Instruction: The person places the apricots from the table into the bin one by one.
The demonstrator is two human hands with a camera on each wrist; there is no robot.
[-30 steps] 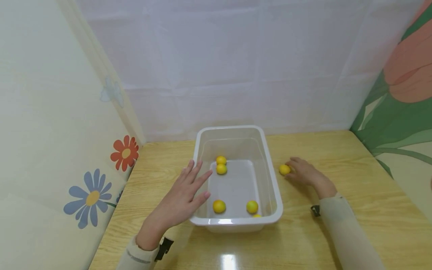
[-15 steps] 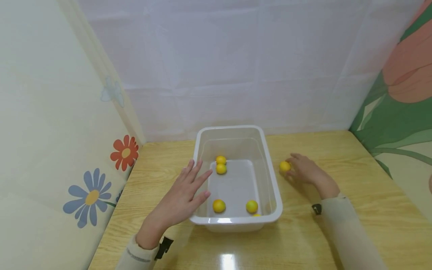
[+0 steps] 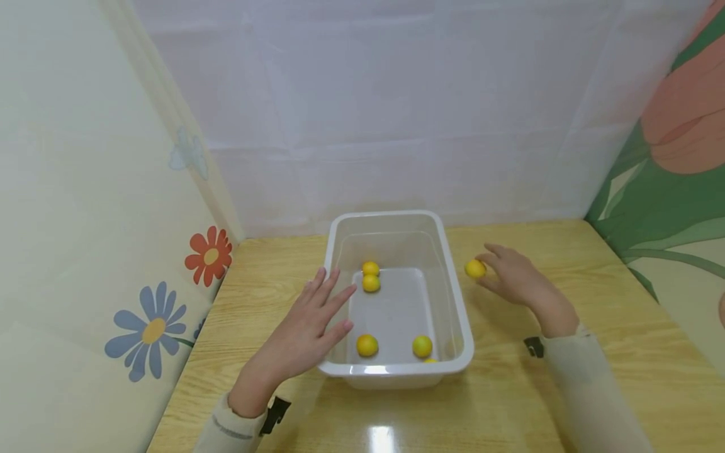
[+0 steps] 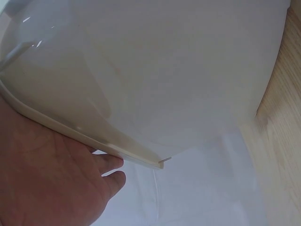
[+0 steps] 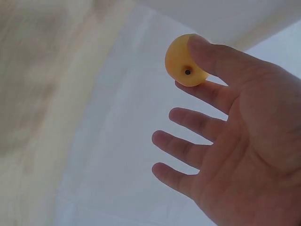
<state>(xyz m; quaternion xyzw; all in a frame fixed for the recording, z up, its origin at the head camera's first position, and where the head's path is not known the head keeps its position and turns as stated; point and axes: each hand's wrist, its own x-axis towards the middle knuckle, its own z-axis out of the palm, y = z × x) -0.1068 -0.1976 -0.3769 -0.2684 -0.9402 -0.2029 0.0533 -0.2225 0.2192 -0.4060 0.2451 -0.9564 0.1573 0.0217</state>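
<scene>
Between thumb and forefinger, my right hand [image 3: 518, 277] pinches a small yellow-orange fruit [image 3: 475, 268] above the table, to the right of a pale plastic tub [image 3: 466, 333]. In the right wrist view the fruit [image 5: 181, 59] shows a dark dot on its underside, and the other fingers are spread apart. My left hand [image 3: 306, 324] lies with fingers extended over the tub's left rim; the left wrist view shows the hand [image 4: 51, 174] against the rim from below. Inside the tub are several like fruits: two touching at the back left, one at the front left [image 3: 367, 345], others at the front right [image 3: 421, 346].
The tub stands on a wood-grain table [image 3: 521, 384]. A white cloth [image 3: 362, 113] hangs behind it. Walls with painted flowers [image 3: 153, 330] rise on the left and right sides. The front rim partly hides one fruit [image 3: 431, 360].
My right hand has taken hold of the fruit on the table and raised it, moving slightly up in the head view. The left hand and the tub have stayed in place.
</scene>
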